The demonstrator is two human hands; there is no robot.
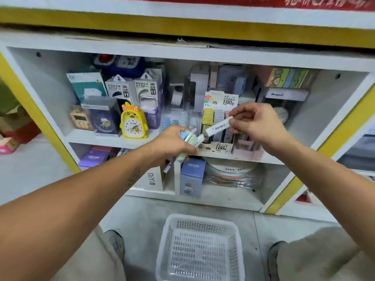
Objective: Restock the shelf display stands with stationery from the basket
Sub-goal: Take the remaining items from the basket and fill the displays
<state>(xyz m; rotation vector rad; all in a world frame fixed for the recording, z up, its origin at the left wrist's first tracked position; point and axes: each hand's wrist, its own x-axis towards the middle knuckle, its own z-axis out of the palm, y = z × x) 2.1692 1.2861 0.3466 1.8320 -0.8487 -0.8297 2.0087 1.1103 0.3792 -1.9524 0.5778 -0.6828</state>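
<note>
My left hand (pixel 172 141) grips a bunch of pastel pens (pixel 187 138), blue, green and purple, in front of the middle shelf. My right hand (pixel 256 120) pinches one end of a white stick-shaped item (pixel 218 126) with printed text; its other end points at the bunch. Behind both hands stands a cardboard display stand (pixel 218 110) of pencil-lead cases marked 0.7 and 100. A clear acrylic stand (pixel 178 118) holds pale items to its left. On the floor between my knees sits the white plastic basket (pixel 200 218), holding nothing visible apart from a clear wrapper at its bottom.
The white shelf unit (pixel 113 141) has yellow side edges. A yellow duck alarm clock (pixel 134 122), other clocks and power bank boxes fill the left of the middle shelf. Boxes and stacked packs sit on the lower shelf. My shoes (pixel 114 242) flank the basket.
</note>
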